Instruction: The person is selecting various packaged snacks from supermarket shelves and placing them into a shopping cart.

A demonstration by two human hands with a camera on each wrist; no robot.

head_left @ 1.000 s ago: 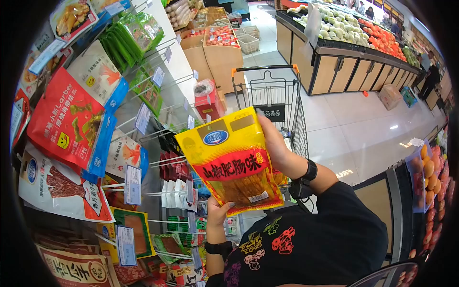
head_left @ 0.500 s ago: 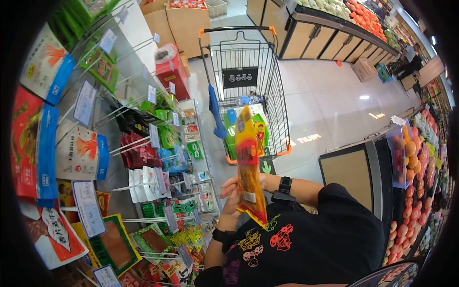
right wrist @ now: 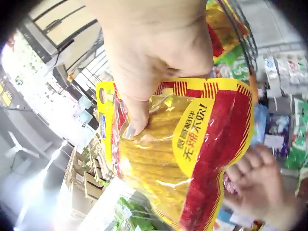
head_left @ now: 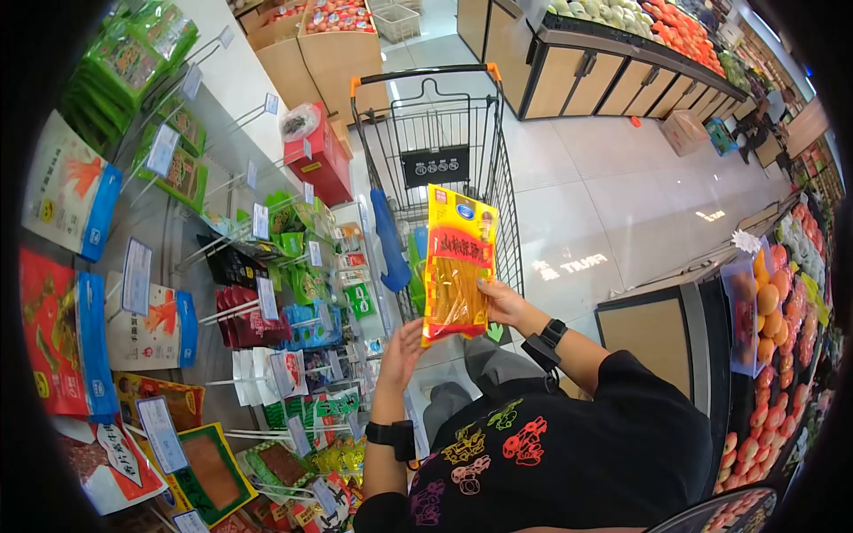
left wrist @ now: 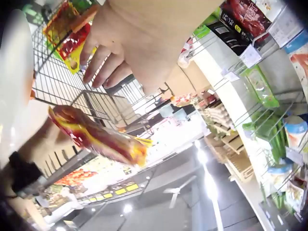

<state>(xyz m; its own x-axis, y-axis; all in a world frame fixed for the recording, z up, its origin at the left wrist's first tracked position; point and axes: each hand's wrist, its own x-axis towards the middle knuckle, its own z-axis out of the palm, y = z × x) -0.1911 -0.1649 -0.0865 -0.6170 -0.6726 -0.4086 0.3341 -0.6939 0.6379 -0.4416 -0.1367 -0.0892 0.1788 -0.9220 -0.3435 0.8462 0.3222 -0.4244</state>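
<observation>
A yellow and red snack packet (head_left: pixel 458 266) with a clear window over strips of brown food is held upright in front of the torso. My right hand (head_left: pixel 505 302) pinches its right edge; in the right wrist view the thumb (right wrist: pixel 138 115) presses on the window. My left hand (head_left: pixel 402 353) is beside the packet's lower left edge, fingers loosely extended. In the left wrist view those fingers (left wrist: pixel 103 62) hang apart from the packet (left wrist: pixel 96 137). Behind the packet stands a shopping cart (head_left: pixel 435 120), with a similar yellow and red packet (left wrist: pixel 70 36) inside.
Racks of hanging snack bags (head_left: pixel 147 324) with price tags line the left side. A red box (head_left: pixel 317 155) stands beyond them. Fruit stands (head_left: pixel 604 75) are at the back right, and more fruit (head_left: pixel 769 364) is close on the right. A blue umbrella-like item (head_left: pixel 388 240) hangs on the cart.
The packet was gripped by both hands, then turned edge-on, and now faces up again in the right hand alone. My left hand has let go. The head view has tilted down toward the cart.
</observation>
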